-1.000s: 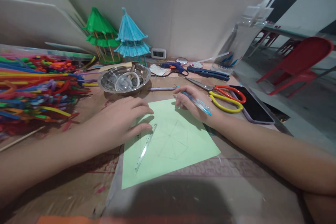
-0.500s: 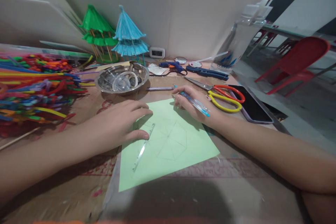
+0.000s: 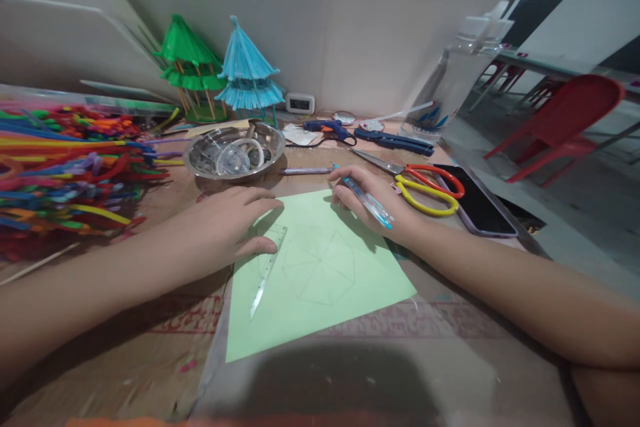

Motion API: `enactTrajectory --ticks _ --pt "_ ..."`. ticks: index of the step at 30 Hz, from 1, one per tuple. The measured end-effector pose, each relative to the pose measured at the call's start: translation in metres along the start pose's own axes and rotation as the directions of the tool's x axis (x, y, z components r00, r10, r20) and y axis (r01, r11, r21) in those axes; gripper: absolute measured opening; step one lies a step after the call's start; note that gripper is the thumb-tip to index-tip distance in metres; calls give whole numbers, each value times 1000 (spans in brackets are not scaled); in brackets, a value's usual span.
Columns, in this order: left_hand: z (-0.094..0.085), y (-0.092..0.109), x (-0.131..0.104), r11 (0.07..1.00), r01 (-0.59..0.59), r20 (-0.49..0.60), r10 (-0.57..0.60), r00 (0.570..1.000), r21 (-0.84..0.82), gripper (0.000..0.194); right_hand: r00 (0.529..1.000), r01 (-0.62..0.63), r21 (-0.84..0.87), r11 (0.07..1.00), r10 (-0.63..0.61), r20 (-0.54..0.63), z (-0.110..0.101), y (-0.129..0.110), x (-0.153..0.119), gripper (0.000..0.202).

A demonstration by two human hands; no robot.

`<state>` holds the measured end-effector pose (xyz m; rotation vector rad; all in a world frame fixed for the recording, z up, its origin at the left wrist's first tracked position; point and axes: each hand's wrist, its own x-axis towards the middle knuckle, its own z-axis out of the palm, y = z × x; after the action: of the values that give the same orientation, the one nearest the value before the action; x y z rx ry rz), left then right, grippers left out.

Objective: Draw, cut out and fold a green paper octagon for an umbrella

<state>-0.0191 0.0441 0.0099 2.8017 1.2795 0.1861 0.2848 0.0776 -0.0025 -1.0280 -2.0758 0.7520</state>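
Observation:
My left hand [image 3: 233, 220] lies over the left part of a pale green sheet of paper [image 3: 370, 287], its thumb on a clear plastic set square [image 3: 266, 275]. Part of the set square is covered by the hand. Thin pencil-like lines on the sheet form a many-sided shape with lines crossing at its middle. At the sheet's upper right edge rests my right hand [image 3: 365, 197], fingers curled. A clear blue pen [image 3: 369, 203] lies slanted in it, blue end toward the wrist. Just beyond that hand are scissors [image 3: 430, 197] with red and yellow handles.
Colourful pipe cleaners [image 3: 65, 173] pile up at left. Behind the paper stand a metal bowl [image 3: 193, 163], a purple pen [image 3: 305, 171], a glue gun [image 3: 330, 127] and two little towers, green [image 3: 187, 47] and blue [image 3: 247, 63]. A phone [image 3: 480, 207] lies at right.
My left hand and the set square have shifted slightly left and away from the drawn shape. My right hand stays nearly in place with the pen.

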Motion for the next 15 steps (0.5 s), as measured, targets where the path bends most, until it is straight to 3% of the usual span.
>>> enactTrajectory --ticks 7,15 --pt "-2 8 1 1000 30 -15 -30 999 -2 58 1000 -7 -31 999 7 -15 0 -3 1 21" --pt "3 2 3 1000 29 -19 -29 999 -6 40 1000 -14 -40 999 13 -9 1 -4 0 20"
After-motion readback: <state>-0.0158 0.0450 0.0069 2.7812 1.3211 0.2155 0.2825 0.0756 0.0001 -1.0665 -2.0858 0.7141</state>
